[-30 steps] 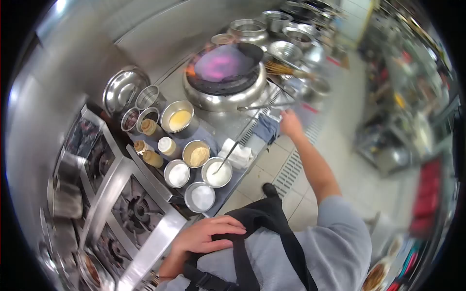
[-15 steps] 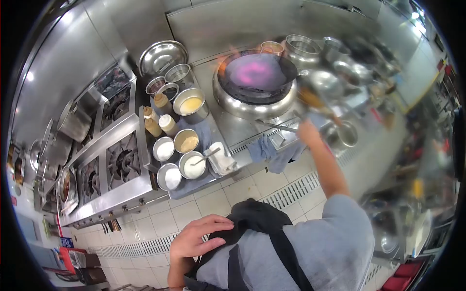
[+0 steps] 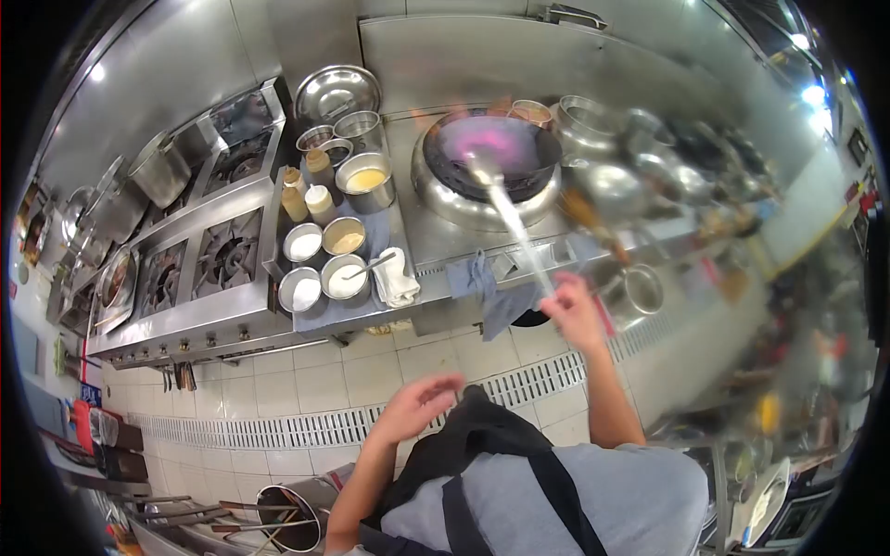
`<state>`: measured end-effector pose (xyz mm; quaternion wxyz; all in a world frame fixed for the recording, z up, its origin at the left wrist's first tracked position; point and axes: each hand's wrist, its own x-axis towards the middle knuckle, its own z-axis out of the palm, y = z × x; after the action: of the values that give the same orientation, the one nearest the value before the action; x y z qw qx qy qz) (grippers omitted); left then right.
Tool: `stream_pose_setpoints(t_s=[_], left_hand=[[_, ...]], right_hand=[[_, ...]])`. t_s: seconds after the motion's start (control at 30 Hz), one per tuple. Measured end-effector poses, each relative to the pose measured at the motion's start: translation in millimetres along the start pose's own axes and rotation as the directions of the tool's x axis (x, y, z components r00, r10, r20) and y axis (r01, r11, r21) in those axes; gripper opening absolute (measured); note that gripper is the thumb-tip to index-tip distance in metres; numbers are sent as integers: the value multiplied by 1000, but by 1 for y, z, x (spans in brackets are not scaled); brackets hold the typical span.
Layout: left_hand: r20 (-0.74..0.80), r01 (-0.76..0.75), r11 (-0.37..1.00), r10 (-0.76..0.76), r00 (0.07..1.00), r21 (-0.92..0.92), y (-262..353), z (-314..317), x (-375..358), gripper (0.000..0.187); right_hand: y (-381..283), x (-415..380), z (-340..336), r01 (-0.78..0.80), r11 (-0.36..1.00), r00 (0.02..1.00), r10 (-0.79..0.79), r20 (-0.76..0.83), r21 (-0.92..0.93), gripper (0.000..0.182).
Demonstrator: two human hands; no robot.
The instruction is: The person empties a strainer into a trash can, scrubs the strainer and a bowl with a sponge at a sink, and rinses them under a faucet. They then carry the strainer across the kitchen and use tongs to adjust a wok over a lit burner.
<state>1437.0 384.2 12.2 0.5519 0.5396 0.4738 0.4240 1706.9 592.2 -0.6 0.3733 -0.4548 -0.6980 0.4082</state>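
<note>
We find open room over the tiled floor [image 3: 371,371] between us and the bench [image 3: 436,241]. Straight ahead the wok [image 3: 496,148] blocks the way, flames at its far rim, and the ladle [image 3: 510,218] in our right hand [image 3: 570,310] slants across the approach to it. Left of the wok, bowls [image 3: 324,264], bottles [image 3: 311,185] and a folded towel [image 3: 399,278] crowd the bench with little gap between them. A rag [image 3: 482,287] hangs over the bench edge. Right of the wok, blurred pots [image 3: 640,157] stand close together. Our left hand [image 3: 417,408] hovers free above the apron [image 3: 491,431].
</note>
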Motion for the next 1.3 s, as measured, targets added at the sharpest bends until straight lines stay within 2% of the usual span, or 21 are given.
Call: stream_pose_setpoints(t_s=[0.07,0.13,0.17,0.23,0.3,0.37,0.4,0.43,0.57,0.63,0.77,0.83,0.87,0.9,0.93,1.0,1.07,1.13,1.2,1.27,1.3], left_hand=[[-92,-2,999,-3,996,-51,-24,12,27,42],[-377,-156,888,-22,926,-434,-36,17,55,62],[-378,-155,890,-20,926,-428,-35,16,64,62],[-543,-356,624,-133,829,-695,-31,10,79,68],[-580,-430,623,-46,813,-654,-34,14,82,60],[-637,-421,699,-64,769,-579,-33,18,85,47],[-666,-414,731,-75,742,-543,-34,21,87,42],[-670,-414,731,-79,739,-543,-34,23,89,42],[-661,-286,838,-113,742,-464,-34,35,95,45],[-653,-241,856,-139,744,-458,-34,37,98,47],[-657,-251,912,-27,753,-325,-64,35,103,50],[-650,-245,933,17,760,-262,-81,33,95,50],[-570,-143,936,-70,819,-321,-85,31,87,54],[-480,-35,929,-158,863,-369,-88,30,79,58],[-405,109,926,-262,876,-362,-90,31,68,53],[-315,296,941,-335,888,-164,-121,26,38,49],[-394,440,897,-392,831,36,-148,28,4,49],[-491,539,832,-418,765,132,-211,24,-40,51],[-552,629,776,-508,661,39,-242,28,-83,51],[-678,619,778,-514,526,-109,-390,36,-151,46],[-692,664,746,-510,511,-59,-400,45,-178,45]], right_hand=[[-7,-9,42,94,982,979,-121,162,164,22],[-24,-19,80,263,942,916,-311,253,206,22],[-32,-25,97,207,935,900,-297,319,287,23],[-43,-32,114,147,918,882,-290,372,369,23],[-46,-32,117,311,897,837,-416,356,315,20],[-35,-31,115,275,905,832,-393,392,324,23],[-33,-31,113,172,919,858,-316,405,353,31],[-32,-31,111,70,923,874,-239,422,379,42],[-15,-28,117,-64,879,855,-197,481,473,61],[-7,-23,118,-184,856,757,-190,625,483,68],[-14,-15,106,-94,859,754,-269,600,504,69],[-5,-8,101,-71,930,741,-193,643,360,59],[-1,-2,97,-194,920,726,-100,681,341,45],[11,4,96,-193,920,723,-101,683,341,45],[29,11,96,-246,919,757,-17,653,309,42],[50,23,85,-303,911,788,75,611,279,39],[61,38,62,-297,922,859,144,492,248,35],[65,47,40,-286,924,890,157,428,255,32],[68,52,24,-272,927,914,165,370,259,30],[73,54,14,-272,920,942,195,272,282,23],[76,55,14,-273,921,942,197,271,277,23]])
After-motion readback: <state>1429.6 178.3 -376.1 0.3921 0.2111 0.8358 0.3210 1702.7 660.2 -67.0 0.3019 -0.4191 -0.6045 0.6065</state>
